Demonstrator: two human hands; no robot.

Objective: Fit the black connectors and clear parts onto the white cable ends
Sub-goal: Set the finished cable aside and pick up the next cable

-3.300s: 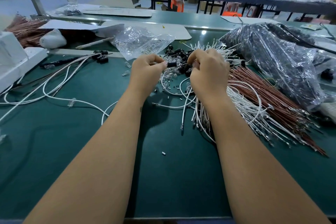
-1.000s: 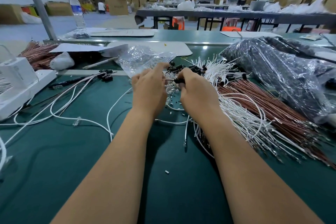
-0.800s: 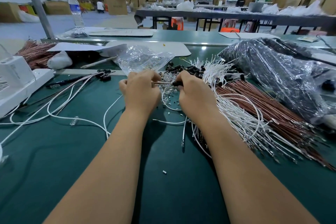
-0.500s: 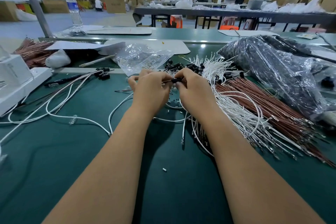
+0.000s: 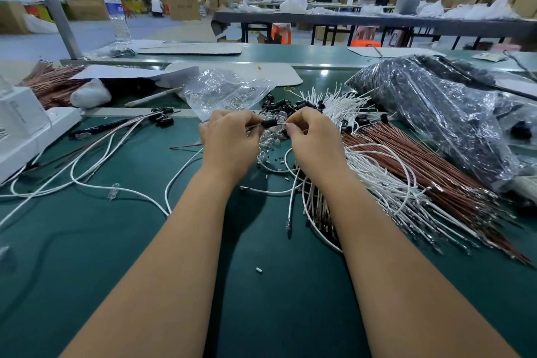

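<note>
- Head view: your left hand pinches a small black cylindrical connector at the fingertips, and your right hand pinches the end of a thin white cable just beside it.
- Connector and cable end lie between the two hands, above the green bench mat, towards its far edge. Their long axis runs left to right, almost level.
- I judge that the next push goes along this axis, hand towards hand; both hands are equally near.
- Under the hands lies a heap of small clear plastic parts; loose black connectors lie just behind it.
- On the right side, a bundle of white cables and brown wires leaves little room.
- Finished white cables lie on the left side; the near part of the mat offers more room.
</note>
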